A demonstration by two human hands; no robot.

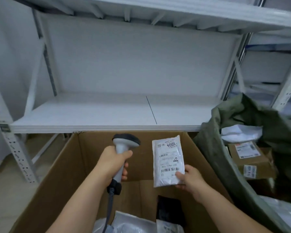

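The left hand (115,163) had its grip closed round the handle of the scanner (124,142), head up and facing away toward the shelf (91,111). The right hand (191,178) pinched the near corner of the parcel (168,158), thumb on top, holding it label up over the open box (65,165). The parcel sat to the right of the scanner head, near it and at much the same height but not touching. Its long axis ran away from the person, with the barcode (170,169) at the near end, just beside the thumb. To my eye the scanner window was not on that barcode. Either the head would need to tip right and down, or the parcel would need to slide left under it.
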